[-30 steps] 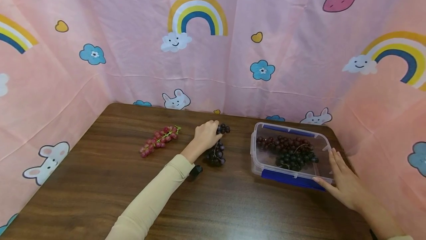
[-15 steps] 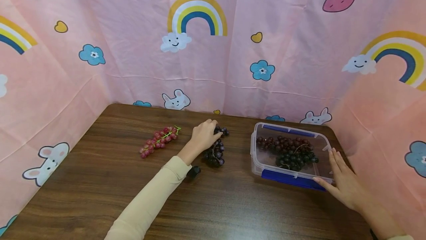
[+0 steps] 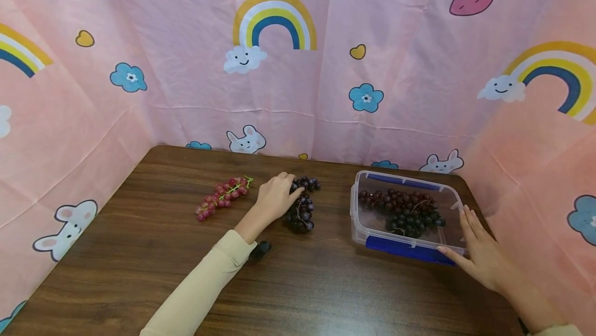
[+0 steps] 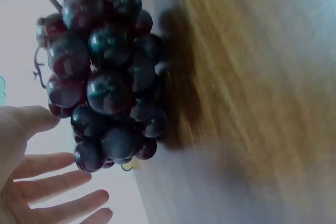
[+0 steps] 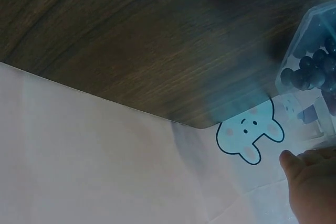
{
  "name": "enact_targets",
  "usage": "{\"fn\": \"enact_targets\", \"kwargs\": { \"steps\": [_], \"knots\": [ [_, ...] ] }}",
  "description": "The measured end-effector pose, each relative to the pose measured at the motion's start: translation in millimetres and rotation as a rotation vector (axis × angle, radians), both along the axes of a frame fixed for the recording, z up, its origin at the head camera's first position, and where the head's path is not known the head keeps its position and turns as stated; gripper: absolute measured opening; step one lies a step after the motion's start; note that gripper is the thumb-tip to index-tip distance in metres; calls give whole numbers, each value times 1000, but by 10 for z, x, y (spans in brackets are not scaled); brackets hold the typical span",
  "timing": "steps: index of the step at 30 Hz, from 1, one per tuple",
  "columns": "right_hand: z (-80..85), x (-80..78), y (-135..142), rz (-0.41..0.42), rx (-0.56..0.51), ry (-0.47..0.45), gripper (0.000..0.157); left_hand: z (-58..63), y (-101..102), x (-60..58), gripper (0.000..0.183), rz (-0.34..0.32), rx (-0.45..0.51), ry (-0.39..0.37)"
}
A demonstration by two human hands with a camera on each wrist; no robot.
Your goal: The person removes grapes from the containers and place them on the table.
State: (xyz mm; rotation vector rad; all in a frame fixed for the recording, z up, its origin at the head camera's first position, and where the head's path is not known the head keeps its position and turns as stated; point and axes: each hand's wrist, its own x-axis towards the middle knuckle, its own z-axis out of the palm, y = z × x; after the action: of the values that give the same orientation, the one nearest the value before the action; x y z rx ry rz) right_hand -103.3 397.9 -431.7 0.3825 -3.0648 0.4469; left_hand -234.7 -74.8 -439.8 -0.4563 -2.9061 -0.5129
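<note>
My left hand [image 3: 274, 196] is beside a bunch of dark purple grapes [image 3: 303, 214] near the table's middle. In the left wrist view its fingers [image 4: 58, 184] are spread and fairly straight next to the bunch, with the thumb and a fingertip at the grapes; whether they touch cannot be told. My right hand [image 3: 486, 258] rests at the right end of a clear plastic box [image 3: 372, 238] with blue latches, fingers extended along its edge. Inside the box lie dark red grapes [image 3: 400, 201] and dark green-black grapes [image 3: 412, 224].
A bunch of red grapes [image 3: 223, 199] with a green stem lies left of my left hand. The brown wooden table [image 3: 326, 294] meets a pink printed curtain [image 3: 298, 87] along its back and sides. A small black device [image 3: 261, 249] is at my left wrist.
My left hand has drawn back to the left and slightly toward me, uncovering more of the dark grapes, which stay on the table. The right hand and the box are still.
</note>
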Motion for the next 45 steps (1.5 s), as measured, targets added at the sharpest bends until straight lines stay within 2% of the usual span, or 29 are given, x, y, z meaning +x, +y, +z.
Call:
{"fn": "enact_targets", "kwargs": {
  "steps": [10, 17, 23, 28, 31, 40, 45],
  "knots": [
    [19, -4, -21, -10, 20, -40, 107, 45, -16, 258, 44, 3, 25, 41],
    [11, 18, -1, -11, 22, -26, 107, 105, 27, 429, 42, -45, 57, 68],
    [21, 12, 2, -18, 34, -41, 108, 114, 88, 589, 40, -75, 92, 59],
    [18, 1, 7, -14, 28, -30, 108, 137, 148, 673, 39, -108, 121, 28],
    [19, 4, 9, -9, 24, -9, 108, 151, 179, 684, 38, -165, 137, 9],
    [39, -11, 10, -15, 31, -19, 110, 243, 335, 625, 42, -444, 92, 20],
    [48, -16, -1, -12, 35, -29, 109, 318, 489, 619, 45, -540, 61, 17]
  ]
}}
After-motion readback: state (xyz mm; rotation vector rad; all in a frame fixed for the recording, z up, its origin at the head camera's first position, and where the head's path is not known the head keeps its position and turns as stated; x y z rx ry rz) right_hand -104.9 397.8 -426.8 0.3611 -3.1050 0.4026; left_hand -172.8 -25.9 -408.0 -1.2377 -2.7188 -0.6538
